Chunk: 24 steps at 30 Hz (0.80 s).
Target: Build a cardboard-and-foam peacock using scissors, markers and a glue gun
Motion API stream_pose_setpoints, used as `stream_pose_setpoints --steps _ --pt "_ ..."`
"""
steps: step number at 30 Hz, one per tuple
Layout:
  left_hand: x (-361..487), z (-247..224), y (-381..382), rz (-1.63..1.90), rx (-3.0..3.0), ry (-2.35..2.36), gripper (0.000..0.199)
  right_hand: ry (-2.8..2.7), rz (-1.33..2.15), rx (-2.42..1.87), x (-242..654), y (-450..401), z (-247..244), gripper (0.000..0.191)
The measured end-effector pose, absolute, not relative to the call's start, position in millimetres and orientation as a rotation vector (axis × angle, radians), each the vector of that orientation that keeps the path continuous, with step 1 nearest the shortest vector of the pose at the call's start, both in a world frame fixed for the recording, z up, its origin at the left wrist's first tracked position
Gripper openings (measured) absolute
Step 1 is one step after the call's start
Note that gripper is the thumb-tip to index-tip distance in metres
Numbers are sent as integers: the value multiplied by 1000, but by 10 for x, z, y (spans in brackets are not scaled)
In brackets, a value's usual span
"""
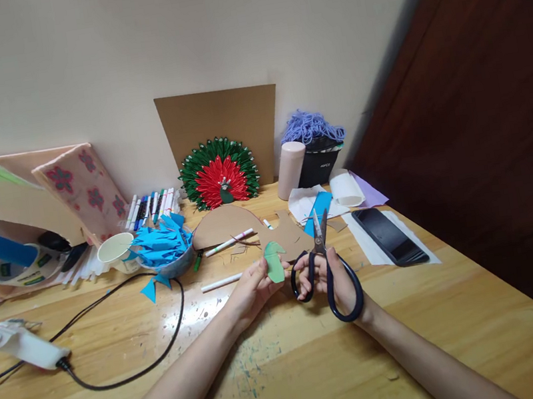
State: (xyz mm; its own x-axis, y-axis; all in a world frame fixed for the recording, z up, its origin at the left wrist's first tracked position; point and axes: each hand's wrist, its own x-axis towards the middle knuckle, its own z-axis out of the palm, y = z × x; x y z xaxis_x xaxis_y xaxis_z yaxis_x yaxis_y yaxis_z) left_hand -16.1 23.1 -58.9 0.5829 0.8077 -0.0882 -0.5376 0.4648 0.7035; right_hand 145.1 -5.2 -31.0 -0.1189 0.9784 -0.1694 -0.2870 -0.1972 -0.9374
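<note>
Between the fingers of my left hand is a small green paper cutout with a curved, narrow top like a bird's head and neck. My right hand has its fingers through the dark handles of a pair of scissors, whose blades point up and are slightly apart. The blades are to the right of the green cutout and do not touch it. Behind both hands lie brown cardboard pieces and a blue paper strip.
A red and green peacock decoration leans on a cardboard sheet. Left are a bowl of blue paper pieces, a paper cup and a corded glue gun. Right are a phone and a pink bottle.
</note>
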Motion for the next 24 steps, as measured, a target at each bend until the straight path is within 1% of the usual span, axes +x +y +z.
stream_pose_setpoints --steps 3,6,8,12,14,16,18,20,22,24 --pt "-163 -616 235 909 642 448 39 -965 1490 -1113 1483 -25 -297 72" --pt "-170 -638 234 889 628 463 40 -1058 1349 -1298 1645 40 -293 62" --pt "-173 -638 230 877 623 474 39 -1209 1159 -1523 1815 86 -282 51" --pt "-177 -605 218 863 590 494 38 -1593 620 -2054 2101 139 -246 29" --pt "-177 -585 216 846 565 491 41 -1691 496 -2210 2152 147 -253 24" --pt "-175 -570 219 816 544 476 44 -1723 450 -2290 2164 154 -287 24" --pt "-170 -557 221 789 538 451 45 -1715 406 -2313 2173 167 -336 26" --pt "-162 -542 217 774 553 442 43 -1710 316 -2241 2189 185 -371 26" --pt "-153 -527 204 764 598 456 41 -1713 219 -2057 2182 197 -371 23" --pt "-143 -517 182 746 665 481 42 -1699 293 -1813 2114 187 -341 25"
